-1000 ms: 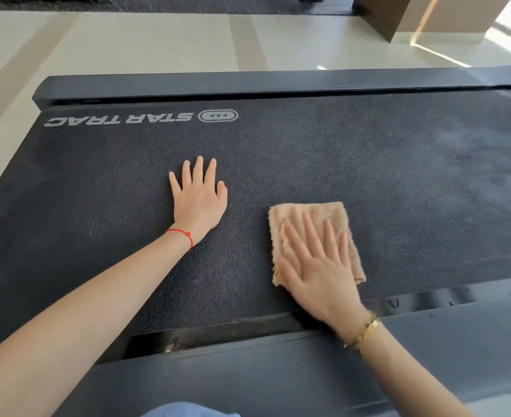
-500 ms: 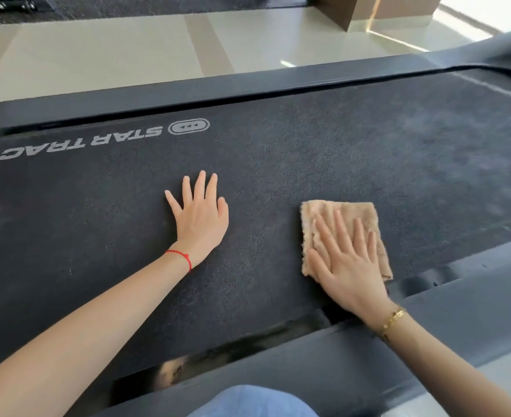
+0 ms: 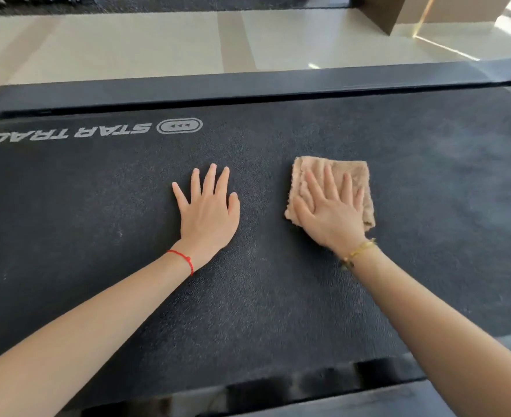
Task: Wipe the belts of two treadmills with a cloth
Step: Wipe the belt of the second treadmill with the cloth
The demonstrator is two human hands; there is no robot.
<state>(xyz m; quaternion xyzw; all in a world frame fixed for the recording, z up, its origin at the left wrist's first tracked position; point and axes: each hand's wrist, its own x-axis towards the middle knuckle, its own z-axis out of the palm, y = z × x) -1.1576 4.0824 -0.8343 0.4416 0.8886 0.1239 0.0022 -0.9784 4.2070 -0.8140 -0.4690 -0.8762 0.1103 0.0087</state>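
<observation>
While the right hand (image 3: 332,212) presses flat on the cloth (image 3: 332,191) with its fingers straight and spread, the left hand (image 3: 207,210) lies palm-down on the bare belt (image 3: 97,236) just beside it, fingers splayed and holding nothing. Both hands sit near the middle of the belt's width, the cloth touching the belt under the right palm.

Judged from this view, the wiping of this treadmill is under way but not finished. A paler, hazy patch shows on the belt to the far right (image 3: 458,152), which may be dust or glare; it cannot be told which. Faint pale specks also show on the left part. Only one treadmill belt is in view, so the second appears to be left to do, though whether it has been wiped cannot be told.

The belt is dark charcoal with a fine pebbled grain that looks rubbery and grippy, so the cloth will likely drag rather than glide. White lettering (image 3: 67,133) reading STAR TRAC is printed on it upside down from this side. The cloth is a tan, fluffy terry fabric folded into a rough rectangle, with soft frayed-looking edges. A smooth dark side rail (image 3: 248,85) runs along the far edge, and a glossy pale tiled floor (image 3: 158,43) lies beyond. A thin red string (image 3: 185,260) circles the left wrist and a gold bracelet (image 3: 359,251) the right.
</observation>
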